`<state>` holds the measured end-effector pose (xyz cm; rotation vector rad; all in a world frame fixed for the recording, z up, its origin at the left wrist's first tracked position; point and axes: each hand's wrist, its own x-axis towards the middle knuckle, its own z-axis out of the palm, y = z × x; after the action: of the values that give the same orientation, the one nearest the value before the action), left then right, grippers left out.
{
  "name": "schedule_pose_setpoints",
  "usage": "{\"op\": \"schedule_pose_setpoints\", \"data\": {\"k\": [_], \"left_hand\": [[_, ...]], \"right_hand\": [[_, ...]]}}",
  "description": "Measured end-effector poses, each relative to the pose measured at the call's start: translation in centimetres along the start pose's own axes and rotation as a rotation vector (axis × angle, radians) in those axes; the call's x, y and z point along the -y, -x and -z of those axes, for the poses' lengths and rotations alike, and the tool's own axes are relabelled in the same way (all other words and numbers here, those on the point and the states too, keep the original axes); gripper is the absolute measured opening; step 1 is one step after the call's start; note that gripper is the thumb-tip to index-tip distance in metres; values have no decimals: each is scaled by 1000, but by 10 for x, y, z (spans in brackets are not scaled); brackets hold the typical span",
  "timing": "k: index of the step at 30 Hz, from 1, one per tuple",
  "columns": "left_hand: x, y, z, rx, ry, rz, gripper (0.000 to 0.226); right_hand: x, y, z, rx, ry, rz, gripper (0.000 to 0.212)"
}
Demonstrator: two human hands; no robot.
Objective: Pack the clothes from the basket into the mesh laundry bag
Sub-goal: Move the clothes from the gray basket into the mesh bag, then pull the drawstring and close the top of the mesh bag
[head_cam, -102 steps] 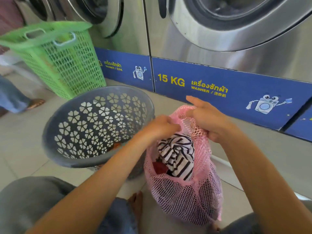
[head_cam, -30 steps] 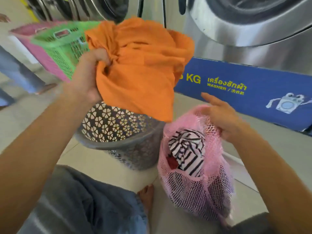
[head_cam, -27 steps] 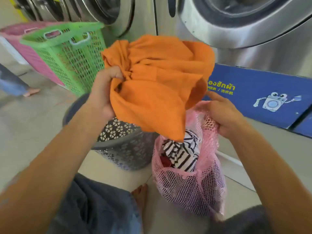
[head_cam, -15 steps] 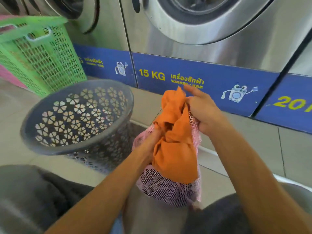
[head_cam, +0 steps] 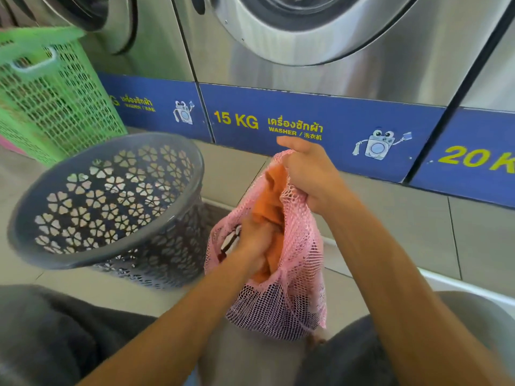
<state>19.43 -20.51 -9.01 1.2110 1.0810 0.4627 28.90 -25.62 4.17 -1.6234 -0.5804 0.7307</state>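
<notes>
Bright, even daylight fills the scene, with soft sheen and streaked glare on the steel washer fronts (head_cam: 362,59). Shadows on the tiled floor (head_cam: 418,218) are faint. Wide-angle bending curves the washer seams toward the edges. The green basket (head_cam: 47,98) and the lower corners look smeared and soft.

Your pink laundry bag (head_cam: 295,274): open-weave mesh, soft; orange garment (head_cam: 271,196) inside: matt cloth; grey basket (head_cam: 111,263): smooth plastic, flower cut-outs; green basket (head_cam: 55,107): plastic lattice; washers (head_cam: 334,71): brushed steel, glossy; floor (head_cam: 404,218): smooth tile
</notes>
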Motion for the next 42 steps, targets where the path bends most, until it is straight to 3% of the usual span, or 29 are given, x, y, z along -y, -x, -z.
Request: {"op": "schedule_pose_setpoints", "data": {"k": [3, 5, 7, 9, 12, 16, 18, 21, 24, 26, 29, 33, 38, 42], "left_hand": [[35, 21, 0, 438, -363, -43, 18], [55, 18, 11, 643, -844, -132, 47], [61, 13, 24, 727, -1174, -118, 57], [56, 8, 31, 728, -1236, -54, 56], [20, 9, 42, 739, -1219, 7, 46], [-21, 15, 59, 717, -1101, -151, 21], [-29, 30, 64, 735, -964, -156, 30], [-9, 46, 62, 764, -904, -234, 17], [24, 56, 54, 686, -824, -265, 36], [37, 57, 53, 620, -765, -230, 26], [40, 56, 58, 576, -572, -69, 38], [36, 52, 66, 416, -319, 99, 34], [35, 50, 65, 286, -10, 321, 39], [32, 52, 58, 322, -7, 359, 53]], "right_hand": [[0, 1, 5, 9, 50, -24, 55], [-1, 2, 4, 28, 63, -40, 54], [-4, 2, 4, 38, 80, -48, 55], [-5, 2, 7, 36, 82, -47, 54], [-2, 1, 9, 42, 83, -42, 51], [-3, -1, 5, 45, 86, -39, 45], [-4, -1, 0, 54, 99, -46, 43], [-5, 5, -12, 71, 143, -45, 45], [-13, 12, -24, 141, 249, 7, 53], [-21, 16, -27, 204, 333, 35, 59], [-32, 18, -23, 284, 572, 89, 68], [-49, 25, -11, 324, 948, 127, 71], [-61, 41, 11, 116, 851, 125, 57], [-75, 58, 20, 273, 915, -32, 54]]}}
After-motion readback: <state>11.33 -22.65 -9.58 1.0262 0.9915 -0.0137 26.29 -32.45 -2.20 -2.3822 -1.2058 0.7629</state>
